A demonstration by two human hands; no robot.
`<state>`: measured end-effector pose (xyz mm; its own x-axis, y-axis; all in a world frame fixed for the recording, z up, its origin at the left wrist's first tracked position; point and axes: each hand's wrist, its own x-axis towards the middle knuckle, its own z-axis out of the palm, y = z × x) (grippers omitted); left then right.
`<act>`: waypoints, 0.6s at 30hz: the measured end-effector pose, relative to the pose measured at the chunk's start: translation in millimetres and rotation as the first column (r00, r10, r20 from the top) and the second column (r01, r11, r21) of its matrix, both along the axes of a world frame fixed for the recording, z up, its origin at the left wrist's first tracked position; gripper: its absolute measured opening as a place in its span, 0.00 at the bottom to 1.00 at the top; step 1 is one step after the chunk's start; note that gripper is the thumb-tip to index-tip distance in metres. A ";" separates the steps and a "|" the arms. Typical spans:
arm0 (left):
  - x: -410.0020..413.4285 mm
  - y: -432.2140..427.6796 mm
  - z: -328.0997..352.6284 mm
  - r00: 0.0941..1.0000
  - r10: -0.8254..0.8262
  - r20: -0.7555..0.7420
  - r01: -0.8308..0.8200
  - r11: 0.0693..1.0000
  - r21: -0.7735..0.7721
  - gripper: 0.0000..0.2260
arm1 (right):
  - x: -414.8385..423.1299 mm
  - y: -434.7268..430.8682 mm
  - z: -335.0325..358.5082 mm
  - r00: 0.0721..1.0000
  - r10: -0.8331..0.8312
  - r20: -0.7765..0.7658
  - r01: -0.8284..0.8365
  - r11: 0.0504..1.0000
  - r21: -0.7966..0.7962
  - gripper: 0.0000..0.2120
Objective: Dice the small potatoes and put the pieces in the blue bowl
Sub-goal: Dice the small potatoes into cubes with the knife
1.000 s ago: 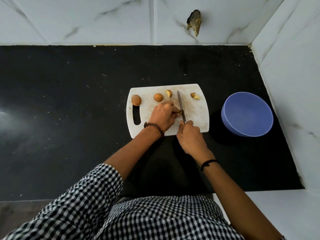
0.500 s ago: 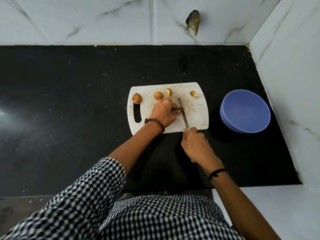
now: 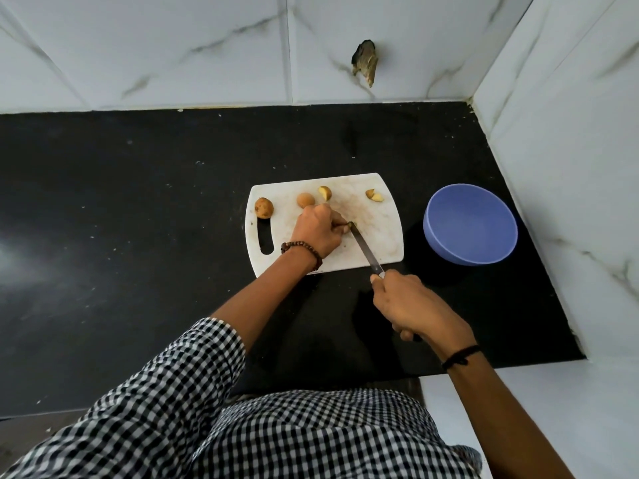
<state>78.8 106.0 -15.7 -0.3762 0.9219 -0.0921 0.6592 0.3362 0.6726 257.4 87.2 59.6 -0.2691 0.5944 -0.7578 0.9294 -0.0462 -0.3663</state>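
White cutting board (image 3: 380, 236) on the bench (image 3: 138, 202) carried the potato piece (image 3: 346, 230) your left hand (image 3: 318, 231) pinched mid-board, your right hand (image 3: 408, 305) gripping the knife (image 3: 366, 248) slanting up-left to it, blue bowl (image 3: 470, 229) just right.

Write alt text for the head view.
A left hand holds a potato piece on a white cutting board while the right hand touches a knife to it. Two whole potatoes lie nearby, an empty blue bowl beside the board.
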 end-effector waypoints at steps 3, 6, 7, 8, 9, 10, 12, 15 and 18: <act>0.6 0.6 0.0 1.000 0.001 0.011 -0.001 1.000 0.000 0.06 | 6.1 2.7 8.4 1.000 -0.017 -0.022 0.016 0.999 -0.041 0.13; -0.9 1.5 -1.3 0.999 0.023 0.039 -0.024 1.000 0.006 0.05 | 13.1 4.7 13.8 0.998 -0.031 -0.046 0.029 0.999 -0.041 0.12; -1.7 1.8 -0.8 0.999 0.023 0.047 -0.023 1.000 0.000 0.05 | 14.6 5.2 14.2 0.998 -0.042 -0.051 0.040 0.999 -0.037 0.12; -2.9 2.0 -1.0 0.998 0.013 0.053 -0.013 1.000 -0.008 0.06 | 15.3 5.4 13.9 0.996 -0.066 -0.061 0.064 0.997 -0.038 0.12; -4.3 2.2 -2.1 0.998 -0.002 0.055 0.003 1.000 -0.016 0.06 | 15.4 5.6 13.8 0.992 -0.102 -0.079 0.099 0.994 -0.043 0.12; -5.6 1.9 -3.3 0.999 -0.021 0.050 0.021 1.000 -0.015 0.05 | 14.7 5.9 13.5 0.984 -0.142 -0.104 0.138 0.989 -0.049 0.13; -6.0 0.1 -4.2 0.998 -0.055 0.030 0.055 0.998 -0.005 0.05 | 11.4 7.5 11.8 0.968 -0.190 -0.162 0.186 0.982 -0.043 0.14; -5.5 -1.0 -6.7 0.998 -0.058 0.027 0.058 0.998 0.010 0.08 | 3.1 13.5 2.7 0.955 -0.173 -0.241 0.189 0.981 0.043 0.16; -5.2 -1.0 -6.3 0.997 -0.054 0.061 0.054 0.999 -0.004 0.15 | -6.0 24.1 -11.1 0.961 -0.125 -0.247 0.168 0.973 0.161 0.15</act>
